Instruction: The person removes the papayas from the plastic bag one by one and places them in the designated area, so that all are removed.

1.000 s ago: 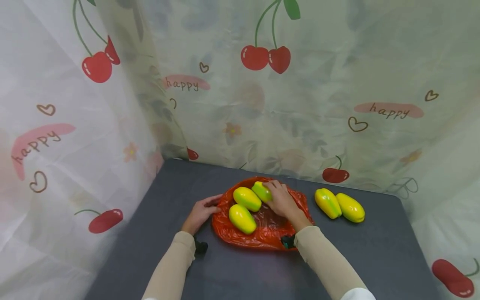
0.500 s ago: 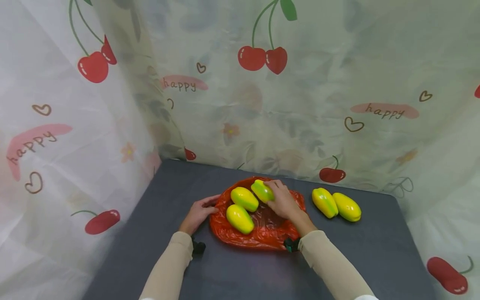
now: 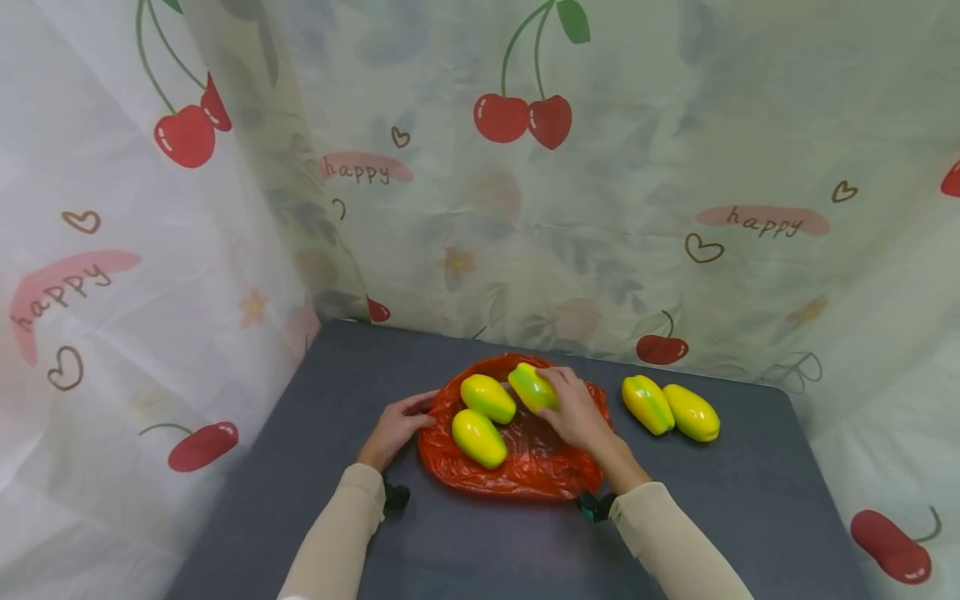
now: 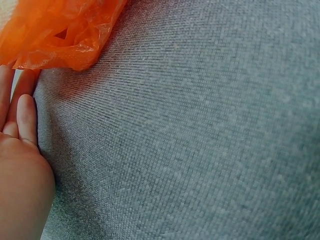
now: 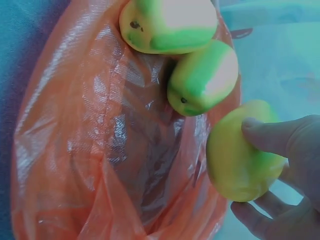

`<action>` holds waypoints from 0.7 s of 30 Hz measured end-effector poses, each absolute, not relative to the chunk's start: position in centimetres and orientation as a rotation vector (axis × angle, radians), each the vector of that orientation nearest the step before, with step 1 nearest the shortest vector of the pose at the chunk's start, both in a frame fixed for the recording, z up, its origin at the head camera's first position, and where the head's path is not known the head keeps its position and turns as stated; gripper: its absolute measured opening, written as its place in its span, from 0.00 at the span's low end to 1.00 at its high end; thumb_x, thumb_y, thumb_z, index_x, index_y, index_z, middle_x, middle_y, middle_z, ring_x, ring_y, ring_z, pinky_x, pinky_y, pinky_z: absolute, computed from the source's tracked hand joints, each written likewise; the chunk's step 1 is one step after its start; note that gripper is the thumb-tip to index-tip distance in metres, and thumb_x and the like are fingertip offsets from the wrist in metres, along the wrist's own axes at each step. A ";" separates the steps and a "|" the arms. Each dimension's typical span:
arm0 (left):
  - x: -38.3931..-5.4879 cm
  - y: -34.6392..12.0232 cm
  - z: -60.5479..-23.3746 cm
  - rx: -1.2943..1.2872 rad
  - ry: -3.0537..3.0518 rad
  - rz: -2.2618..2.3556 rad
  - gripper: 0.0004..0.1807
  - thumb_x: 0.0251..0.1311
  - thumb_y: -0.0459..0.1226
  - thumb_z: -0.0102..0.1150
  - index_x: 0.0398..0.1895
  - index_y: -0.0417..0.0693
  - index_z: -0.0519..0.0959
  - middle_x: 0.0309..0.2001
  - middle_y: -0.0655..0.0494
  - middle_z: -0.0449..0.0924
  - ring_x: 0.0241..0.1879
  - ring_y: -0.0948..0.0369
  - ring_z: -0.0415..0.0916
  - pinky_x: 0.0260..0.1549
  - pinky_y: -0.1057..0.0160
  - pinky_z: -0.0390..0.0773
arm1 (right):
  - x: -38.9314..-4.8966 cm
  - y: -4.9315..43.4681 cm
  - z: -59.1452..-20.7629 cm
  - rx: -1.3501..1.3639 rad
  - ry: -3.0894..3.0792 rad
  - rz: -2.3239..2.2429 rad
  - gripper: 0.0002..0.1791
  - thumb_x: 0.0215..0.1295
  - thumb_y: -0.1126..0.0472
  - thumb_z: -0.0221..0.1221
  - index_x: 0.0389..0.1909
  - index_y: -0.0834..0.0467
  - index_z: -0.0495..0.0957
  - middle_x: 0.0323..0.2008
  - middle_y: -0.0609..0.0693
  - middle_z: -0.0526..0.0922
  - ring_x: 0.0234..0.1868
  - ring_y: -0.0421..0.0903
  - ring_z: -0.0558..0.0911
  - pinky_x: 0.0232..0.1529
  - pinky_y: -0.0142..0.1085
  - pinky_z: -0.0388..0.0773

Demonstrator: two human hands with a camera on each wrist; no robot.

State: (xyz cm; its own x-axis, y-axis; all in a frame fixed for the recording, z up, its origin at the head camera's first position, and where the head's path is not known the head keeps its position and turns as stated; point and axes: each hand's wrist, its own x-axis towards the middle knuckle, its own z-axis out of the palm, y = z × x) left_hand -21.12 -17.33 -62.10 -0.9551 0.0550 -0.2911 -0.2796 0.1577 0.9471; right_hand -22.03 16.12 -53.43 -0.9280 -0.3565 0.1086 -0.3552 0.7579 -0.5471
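In the right wrist view my right hand (image 5: 295,165) grips a yellow-green mango (image 5: 240,155) between thumb and fingers, over the side of a red plastic bag (image 5: 75,130). Two more mangoes lie on the bag: one nearer the back (image 3: 488,398) and one in front of it (image 3: 479,438). At the bag's left edge rests my left hand (image 3: 393,429), its fingertips right at the red plastic. The left wrist view shows its fingers (image 4: 27,117) stretched out beside the crumpled bag edge. The bag lies spread on the table, mostly bare at its front right.
Two further mangoes, a left one (image 3: 647,405) and a right one (image 3: 692,412), lie side by side on the dark grey table (image 3: 480,550), right of the bag. A cherry-printed curtain (image 3: 600,208) hangs close behind the table and along both sides.
My right hand has drawn the held mango slightly to the right, away from the other two on the bag. The left hand stays at the bag's edge. The head view has shifted a little.
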 end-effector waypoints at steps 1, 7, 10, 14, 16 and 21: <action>-21.1 -17.3 -62.1 -0.216 2.179 1.870 0.27 0.61 0.37 0.67 0.65 0.65 0.79 0.64 0.56 0.81 0.65 0.55 0.76 0.71 0.46 0.70 | -21.9 16.3 -53.4 -0.579 2.942 -0.922 0.36 0.63 0.62 0.69 0.72 0.57 0.68 0.67 0.60 0.70 0.66 0.62 0.73 0.65 0.58 0.74; -21.3 -17.5 -62.1 -0.210 2.177 1.859 0.28 0.61 0.38 0.67 0.65 0.66 0.79 0.64 0.57 0.81 0.65 0.55 0.76 0.72 0.45 0.70 | -21.1 17.5 -53.2 -0.521 2.918 -0.994 0.37 0.63 0.60 0.69 0.72 0.59 0.67 0.68 0.60 0.70 0.67 0.61 0.72 0.66 0.59 0.73; -21.3 -17.5 -62.1 -0.214 2.175 1.859 0.27 0.61 0.38 0.67 0.65 0.66 0.79 0.64 0.57 0.81 0.66 0.55 0.76 0.71 0.46 0.70 | -20.8 18.2 -53.2 -0.493 2.909 -1.030 0.37 0.64 0.60 0.69 0.72 0.59 0.67 0.69 0.60 0.70 0.67 0.61 0.72 0.66 0.59 0.73; -21.2 -17.5 -62.1 -0.228 2.169 1.866 0.27 0.62 0.37 0.67 0.65 0.66 0.79 0.65 0.57 0.81 0.66 0.55 0.75 0.72 0.46 0.70 | -20.4 19.3 -53.1 -0.458 2.907 -1.045 0.36 0.64 0.59 0.69 0.72 0.59 0.67 0.69 0.60 0.70 0.67 0.61 0.72 0.67 0.60 0.73; -21.2 -17.5 -62.2 -0.234 2.166 1.866 0.27 0.62 0.37 0.67 0.65 0.66 0.79 0.65 0.57 0.80 0.67 0.55 0.75 0.72 0.46 0.70 | -20.3 19.9 -53.0 -0.441 2.913 -1.033 0.36 0.64 0.59 0.69 0.72 0.58 0.68 0.68 0.60 0.70 0.66 0.61 0.73 0.67 0.60 0.73; -21.1 -17.4 -62.1 -0.230 2.173 1.854 0.27 0.62 0.38 0.67 0.65 0.66 0.79 0.65 0.57 0.80 0.67 0.54 0.75 0.72 0.46 0.69 | -19.7 21.5 -52.4 -0.428 2.930 -0.996 0.37 0.63 0.59 0.69 0.72 0.60 0.68 0.68 0.61 0.71 0.67 0.61 0.73 0.68 0.61 0.71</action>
State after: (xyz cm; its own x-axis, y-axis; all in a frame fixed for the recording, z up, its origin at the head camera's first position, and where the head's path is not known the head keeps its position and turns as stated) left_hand -21.12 -17.44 -62.13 -0.9496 0.0565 -0.3085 -0.2958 0.1660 0.9407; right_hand -19.72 21.51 -52.42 -0.9623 -0.2624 0.0711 -0.2513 0.7591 -0.6005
